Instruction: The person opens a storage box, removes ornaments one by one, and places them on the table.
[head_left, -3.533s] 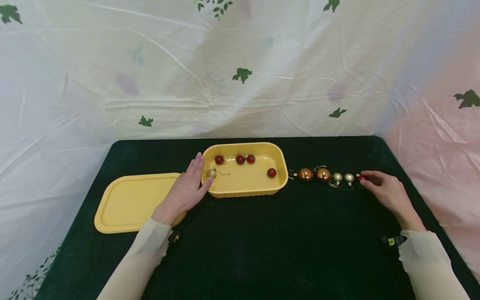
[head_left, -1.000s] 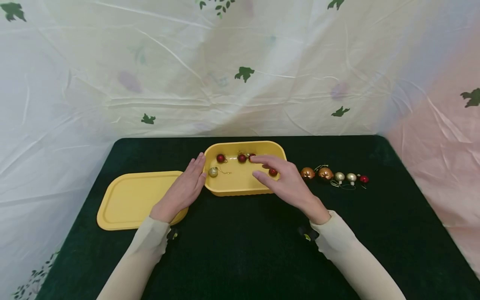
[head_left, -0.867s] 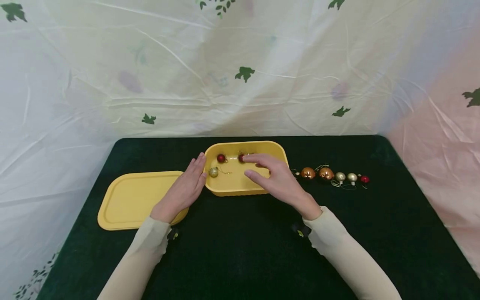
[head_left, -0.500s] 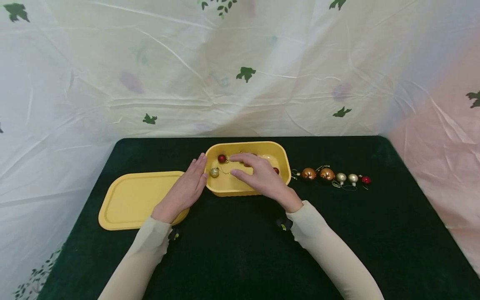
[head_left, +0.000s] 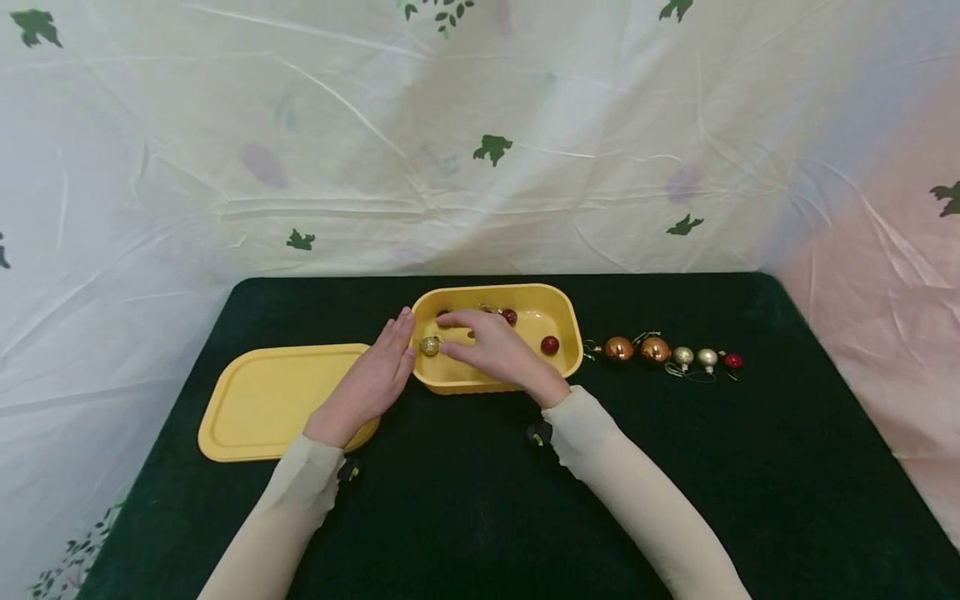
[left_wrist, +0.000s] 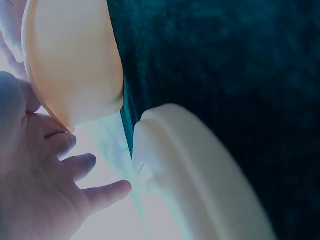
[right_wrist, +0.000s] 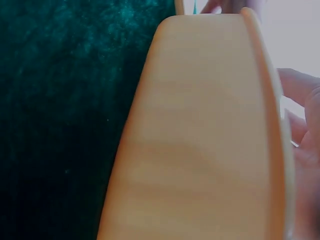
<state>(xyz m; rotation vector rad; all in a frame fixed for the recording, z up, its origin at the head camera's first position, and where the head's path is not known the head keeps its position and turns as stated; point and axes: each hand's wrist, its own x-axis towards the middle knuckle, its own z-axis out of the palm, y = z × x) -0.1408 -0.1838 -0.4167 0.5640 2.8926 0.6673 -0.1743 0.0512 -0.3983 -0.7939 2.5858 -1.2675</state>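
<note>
A yellow plastic box (head_left: 480, 387) stands on the dark green table with several small Christmas baubles in it. My left hand (head_left: 367, 383) rests against the box's left end with its fingers straight; in the left wrist view the fingertips touch the rim. My right hand (head_left: 491, 346) reaches over the box, thumb and forefinger apart, right beside a small gold bauble (head_left: 429, 346) at the left end. A dark red bauble (head_left: 550, 345) lies at the box's right; another red bauble (head_left: 510, 317) sits near the back. Others are partly hidden behind my right hand.
The yellow lid (head_left: 277, 400) lies flat to the left, partly under my left forearm. Right of the box runs a row of baubles: copper bauble (head_left: 618, 348), copper bauble (head_left: 656, 349), silvery bauble (head_left: 682, 358), silvery bauble (head_left: 707, 360) and red bauble (head_left: 732, 360).
My right hand has left the red bauble at the row's right end and moved left over the box to the gold bauble. My left hand stays at the box.
</note>
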